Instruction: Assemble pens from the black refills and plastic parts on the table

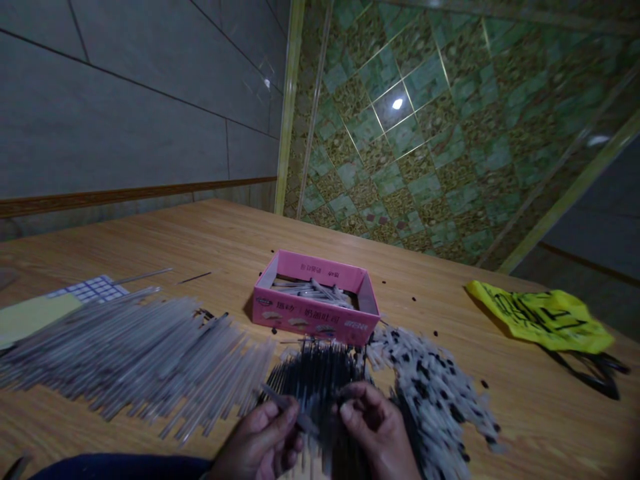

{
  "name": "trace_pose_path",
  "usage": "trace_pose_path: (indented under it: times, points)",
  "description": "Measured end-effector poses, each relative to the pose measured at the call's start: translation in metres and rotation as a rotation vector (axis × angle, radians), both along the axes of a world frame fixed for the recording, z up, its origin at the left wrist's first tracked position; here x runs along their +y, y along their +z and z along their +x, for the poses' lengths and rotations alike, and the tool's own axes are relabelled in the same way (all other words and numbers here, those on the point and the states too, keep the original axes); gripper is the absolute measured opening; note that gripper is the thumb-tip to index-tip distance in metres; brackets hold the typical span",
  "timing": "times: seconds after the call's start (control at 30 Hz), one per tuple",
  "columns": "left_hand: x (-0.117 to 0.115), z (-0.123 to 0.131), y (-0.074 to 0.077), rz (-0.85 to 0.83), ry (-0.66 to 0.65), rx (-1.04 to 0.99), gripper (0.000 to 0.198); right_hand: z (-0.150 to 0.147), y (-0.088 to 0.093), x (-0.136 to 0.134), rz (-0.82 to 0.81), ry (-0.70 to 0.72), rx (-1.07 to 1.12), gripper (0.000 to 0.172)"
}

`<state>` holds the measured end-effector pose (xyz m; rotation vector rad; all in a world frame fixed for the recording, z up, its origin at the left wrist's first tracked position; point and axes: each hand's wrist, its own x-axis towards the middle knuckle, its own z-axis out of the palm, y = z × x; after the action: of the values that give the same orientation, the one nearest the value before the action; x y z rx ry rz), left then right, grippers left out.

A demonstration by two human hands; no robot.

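My left hand (265, 437) is closed on a slender grey translucent tube (280, 400), held at a slant. Facing it, my right hand (373, 427) has thumb and fingers pinched together; what they grip is small, dark and blurred. Under and beyond both hands lies a bundle of thin black rods (317, 367). Left of my hands, long clear tubes (125, 360) are spread in a wide layer. To the right is a heap of short whitish pieces with black tips (440, 390). Just behind the rods stands an open pink box (320, 321) with pale tube-like pieces (315, 292) inside.
A yellow bag with black print (540, 317) and dark straps lies at the right. At the left are a pale yellow sheet (40, 319) and a blue-checked cloth (87, 287). Small black bits (436, 333) dot the wooden table (210, 233). Tiled walls stand behind it.
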<state>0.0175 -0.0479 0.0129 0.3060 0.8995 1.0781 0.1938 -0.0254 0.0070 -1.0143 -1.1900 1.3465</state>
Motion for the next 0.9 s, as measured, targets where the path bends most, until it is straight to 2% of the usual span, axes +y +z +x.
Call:
trace_pose_path:
  times: [0.1, 0.23, 0.3, 0.4, 0.5, 0.7, 0.83, 0.9]
  points:
    - [0.001, 0.0, 0.0, -0.006, 0.029, -0.021, 0.033, -0.01, -0.006, -0.006, -0.042, 0.035, 0.107, 0.026]
    - [0.001, -0.001, -0.002, -0.038, 0.087, -0.021, 0.031, -0.013, -0.01, -0.009, -0.01, 0.028, 0.032, 0.028]
    - [0.0, -0.002, -0.002, -0.047, 0.104, -0.019, 0.031, -0.013, -0.008, -0.011, 0.047, 0.0, -0.058, 0.025]
    - [0.001, -0.001, -0.002, -0.048, 0.127, -0.018, 0.029, -0.013, -0.002, -0.012, 0.226, -0.028, -0.203, 0.019]
    - [0.002, -0.001, -0.002, -0.044, 0.145, -0.016, 0.027, -0.013, 0.003, -0.013, 0.38, 0.011, -0.367, 0.013]
    - [0.003, 0.0, -0.003, -0.029, 0.123, -0.009, 0.028, -0.014, 0.003, -0.015, 0.473, -0.062, -0.486, 0.011]
    - [0.003, 0.0, -0.004, -0.01, 0.118, -0.005, 0.03, -0.013, 0.005, -0.015, 0.53, 0.003, -0.559, 0.009]
    - [0.003, 0.001, -0.005, 0.005, 0.106, -0.003, 0.031, -0.013, 0.005, -0.015, 0.547, -0.01, -0.568, 0.011]
